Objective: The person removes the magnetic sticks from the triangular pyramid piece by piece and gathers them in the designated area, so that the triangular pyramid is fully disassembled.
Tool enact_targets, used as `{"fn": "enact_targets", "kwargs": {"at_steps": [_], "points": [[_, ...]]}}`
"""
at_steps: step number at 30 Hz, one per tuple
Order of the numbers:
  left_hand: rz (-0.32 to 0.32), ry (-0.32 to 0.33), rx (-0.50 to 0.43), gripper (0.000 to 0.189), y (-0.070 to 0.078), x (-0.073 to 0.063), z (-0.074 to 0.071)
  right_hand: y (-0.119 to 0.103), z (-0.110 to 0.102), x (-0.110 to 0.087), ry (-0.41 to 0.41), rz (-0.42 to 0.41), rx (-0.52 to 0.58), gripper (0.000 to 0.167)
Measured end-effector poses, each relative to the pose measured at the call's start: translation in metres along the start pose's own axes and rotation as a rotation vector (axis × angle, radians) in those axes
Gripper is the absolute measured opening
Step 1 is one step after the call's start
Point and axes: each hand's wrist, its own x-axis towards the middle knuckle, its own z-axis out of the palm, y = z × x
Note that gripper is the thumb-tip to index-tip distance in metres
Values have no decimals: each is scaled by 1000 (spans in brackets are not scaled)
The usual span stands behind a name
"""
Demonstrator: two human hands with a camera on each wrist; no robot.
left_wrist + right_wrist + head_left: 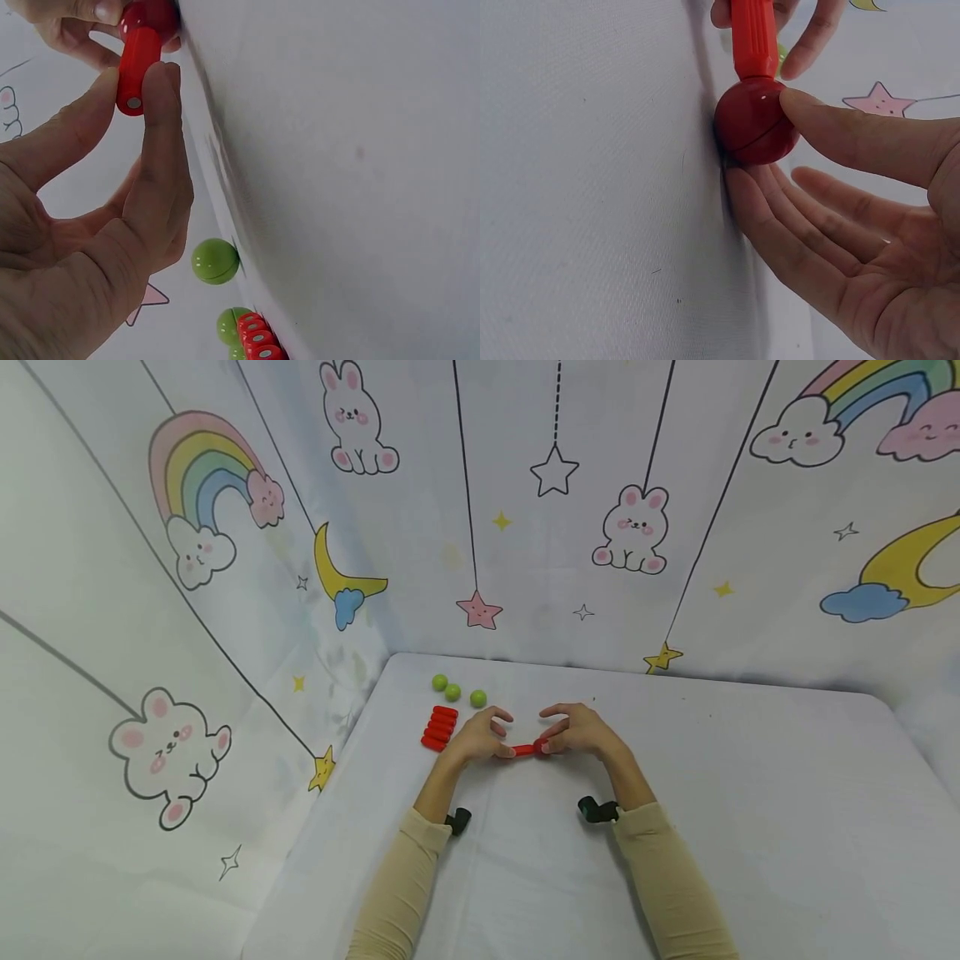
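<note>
Between the thumb and fingers of my left hand (pixel 480 737) is a short red rod (pixel 137 67), pinched near one end, which shows a small grey disc in the left wrist view. Its other end meets a glossy dark red ball (pixel 754 124). My right hand (pixel 581 731) pinches that ball, thumb on one side and fingertips on the other, low over the white tabletop. Rod and ball lie in one line between the hands. In the right wrist view the rod's ridged side (pixel 754 37) reaches the ball, with no gap visible.
Several red rods (pixel 439 728) lie in a row left of my left hand. Three green balls (pixel 453 692) sit behind them on the white table (pixel 750 793). Dark wrist devices (pixel 597 810) are at both wrists. A patterned cloth backdrop (pixel 420 527) rises behind the table.
</note>
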Motion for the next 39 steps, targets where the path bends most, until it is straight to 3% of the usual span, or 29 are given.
{"fn": "enact_targets", "kwargs": {"at_steps": [7, 18, 28, 39], "points": [[5, 18, -21, 65, -5, -7, -17, -2, 1, -1, 8, 19, -34, 64], [82, -48, -103, 70, -12, -21, -42, 2, 1, 0, 18, 29, -30, 66], [120, 29, -123, 66, -28, -33, -65, 2, 1, -1, 16, 11, 7, 63], [117, 17, -148, 78, -49, -42, -94, 0, 1, -2, 17, 16, -10, 62]]}}
